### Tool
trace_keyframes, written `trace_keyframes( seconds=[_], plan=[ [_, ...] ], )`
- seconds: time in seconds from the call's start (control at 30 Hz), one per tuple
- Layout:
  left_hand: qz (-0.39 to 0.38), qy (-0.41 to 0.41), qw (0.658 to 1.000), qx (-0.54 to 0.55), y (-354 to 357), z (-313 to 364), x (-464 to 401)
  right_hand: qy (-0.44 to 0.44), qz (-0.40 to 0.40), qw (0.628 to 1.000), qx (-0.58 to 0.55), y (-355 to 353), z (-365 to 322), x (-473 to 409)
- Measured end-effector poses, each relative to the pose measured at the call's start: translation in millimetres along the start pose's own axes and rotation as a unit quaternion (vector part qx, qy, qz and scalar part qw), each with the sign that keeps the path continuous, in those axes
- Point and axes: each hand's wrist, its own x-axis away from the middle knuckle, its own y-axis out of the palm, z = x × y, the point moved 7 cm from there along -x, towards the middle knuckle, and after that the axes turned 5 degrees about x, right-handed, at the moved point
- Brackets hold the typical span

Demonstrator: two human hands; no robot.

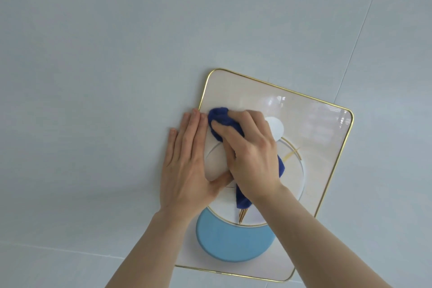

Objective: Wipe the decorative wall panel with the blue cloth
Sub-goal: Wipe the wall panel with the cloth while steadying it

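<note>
The decorative wall panel [311, 138] hangs tilted on the wall, cream with a thin gold rim, a white circle, gold lines and a light blue disc low down. My right hand [250, 154] presses a bunched dark blue cloth [222, 121] against the panel's upper left part; a tail of the cloth hangs out below my wrist. My left hand [187, 163] lies flat with fingers together over the panel's left edge, half on the wall, its thumb reaching under my right hand.
A pale grey-blue tiled wall [117, 54] surrounds the panel, with thin grout lines running diagonally at the right and across the bottom left.
</note>
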Motion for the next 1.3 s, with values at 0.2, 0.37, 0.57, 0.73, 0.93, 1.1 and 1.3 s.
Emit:
trace_keyframes(
  seconds=[0.2, 0.37, 0.57, 0.73, 0.93, 1.1, 1.3],
  plan=[
    [-0.017, -0.003, 1.000, 0.021, -1.7, -0.7, 0.2, 0.011, 0.011, 0.999, 0.031, -15.7, 28.6, -4.7],
    [-0.017, 0.001, 1.000, 0.024, -2.5, -1.5, 0.1, 0.064, 0.054, 0.996, 0.020, -18.4, 39.5, -3.5],
    [-0.011, -0.001, 1.000, 0.017, -2.1, -1.3, 0.3, 0.007, 0.004, 0.998, 0.058, -18.3, 29.2, 35.3],
    [-0.020, -0.007, 1.000, 0.016, -4.6, 1.9, 1.1, 0.011, -0.006, 0.997, 0.075, -18.4, 28.8, 41.9],
    [-0.034, -0.035, 0.999, 0.020, -10.1, 6.8, 0.9, 0.000, -0.047, 0.997, 0.066, -24.2, 27.4, 57.2],
    [-0.102, -0.024, 0.994, -0.001, -18.5, 7.9, -0.1, 0.024, -0.102, 0.992, 0.076, -24.6, 26.2, 59.5],
    [-0.186, -0.021, 0.982, 0.013, -38.5, 10.8, -2.8, 0.052, -0.222, 0.971, 0.079, -22.7, 20.4, 82.6]
  ],
)
